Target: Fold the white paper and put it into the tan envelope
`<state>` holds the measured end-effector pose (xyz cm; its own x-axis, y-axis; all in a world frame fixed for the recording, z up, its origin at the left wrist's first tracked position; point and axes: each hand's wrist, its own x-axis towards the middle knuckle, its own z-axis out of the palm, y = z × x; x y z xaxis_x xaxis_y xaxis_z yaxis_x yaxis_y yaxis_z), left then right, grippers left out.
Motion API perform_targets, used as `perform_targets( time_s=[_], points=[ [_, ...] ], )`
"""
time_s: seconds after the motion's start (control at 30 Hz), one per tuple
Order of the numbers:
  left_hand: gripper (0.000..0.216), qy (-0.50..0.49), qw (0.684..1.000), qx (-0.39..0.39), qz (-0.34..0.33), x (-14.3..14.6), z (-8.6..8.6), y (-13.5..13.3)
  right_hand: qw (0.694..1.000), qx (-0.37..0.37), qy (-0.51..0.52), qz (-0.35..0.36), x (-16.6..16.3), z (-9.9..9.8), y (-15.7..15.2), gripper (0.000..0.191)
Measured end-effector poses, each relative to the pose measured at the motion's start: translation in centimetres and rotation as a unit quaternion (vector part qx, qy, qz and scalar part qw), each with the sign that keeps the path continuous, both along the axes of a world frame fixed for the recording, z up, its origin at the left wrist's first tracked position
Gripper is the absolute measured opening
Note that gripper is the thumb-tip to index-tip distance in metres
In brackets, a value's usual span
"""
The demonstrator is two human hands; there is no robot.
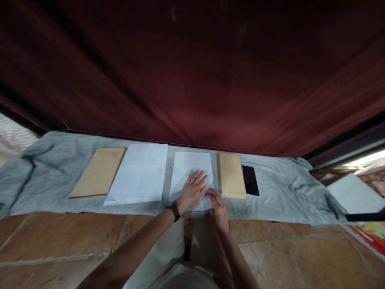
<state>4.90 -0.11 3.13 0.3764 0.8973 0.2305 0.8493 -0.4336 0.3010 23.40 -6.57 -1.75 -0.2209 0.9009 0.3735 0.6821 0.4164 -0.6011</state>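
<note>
A white sheet of paper lies in front of me on a grey cloth. My left hand, with a dark watch on its wrist, is open and rests flat on the lower right part of the sheet. Close beside it, my right hand has bent fingers closed at the sheet's right edge and seems to pinch it. The exact grip is partly hidden. Left of this sheet lies a larger stack of white paper. To the right lies a stack of brown envelopes.
More brown envelopes lie at the left, beside the white stack. A dark-screened phone touches or nearly touches the right envelopes. The grey cloth covers a narrow bench. A dark red curtain hangs behind it; tiled floor shows in front.
</note>
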Motion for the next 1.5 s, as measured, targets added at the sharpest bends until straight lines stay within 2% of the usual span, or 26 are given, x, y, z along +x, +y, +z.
perform_targets(
  time_s=[0.13,0.27,0.4,0.53,0.6,0.67,0.73,0.87,0.97,1.03,1.1,1.17,1.37,1.43,1.5],
  points=[
    [0.05,0.022,1.0,-0.01,-0.013,0.2,-1.1,3.5,0.999,0.032,-0.028,-0.006,0.0,0.2,-0.1,0.072],
    [0.052,0.034,0.999,0.009,0.005,-2.3,-1.7,6.4,0.998,0.034,-0.051,-0.003,-0.2,0.6,-0.3,0.073],
    [0.055,0.039,0.996,0.005,0.075,-4.9,-1.9,8.7,0.998,0.039,-0.05,0.0,-0.4,1.0,-0.2,0.067],
    [0.06,0.057,0.987,-0.008,0.151,-4.3,-2.2,9.2,0.998,0.049,-0.033,-0.007,-0.5,1.1,-0.1,0.065],
    [0.059,0.063,0.992,-0.004,0.111,-2.6,-2.4,8.7,0.998,0.048,-0.027,-0.011,-0.6,0.9,-0.1,0.067],
    [0.054,0.068,0.998,-0.001,0.009,-0.5,-2.6,8.5,0.999,0.046,-0.026,-0.013,-0.6,0.9,-0.1,0.067],
    [0.052,0.071,0.997,0.0,-0.039,1.2,-2.6,8.8,0.999,0.042,-0.029,-0.013,-0.5,0.9,0.0,0.067],
    [0.052,0.071,0.997,0.003,-0.03,1.8,-1.9,11.9,0.999,0.038,-0.036,-0.01,-0.6,1.2,0.0,0.065],
    [0.052,0.071,0.997,-0.006,0.001,0.2,-1.3,14.7,0.998,0.051,-0.043,-0.011,-0.7,1.2,0.1,0.062],
    [0.053,0.072,0.997,-0.014,0.027,-1.1,-1.2,15.3,0.997,0.059,-0.052,-0.012,-0.7,0.9,0.1,0.062],
    [0.053,0.07,0.996,-0.011,0.06,-2.2,-1.4,14.3,0.996,0.064,-0.059,-0.016,-0.6,0.5,0.1,0.061],
    [0.053,0.064,0.995,0.012,0.081,-2.9,-1.8,11.3,0.995,0.072,-0.06,-0.016,-0.5,0.1,0.1,0.058],
    [0.053,0.076,0.992,0.071,-0.069,-3.8,-2.8,-3.0,0.996,0.065,-0.051,-0.014,-0.3,-0.2,0.0,0.057],
    [0.057,0.086,0.99,0.072,-0.086,-4.5,-2.7,-6.3,0.997,0.059,-0.051,-0.006,-0.1,-0.1,-0.1,0.058],
    [0.06,0.09,0.99,0.068,-0.085,-5.5,-2.5,-8.3,0.997,0.049,-0.056,0.004,0.0,0.0,-0.1,0.062]
  ],
)
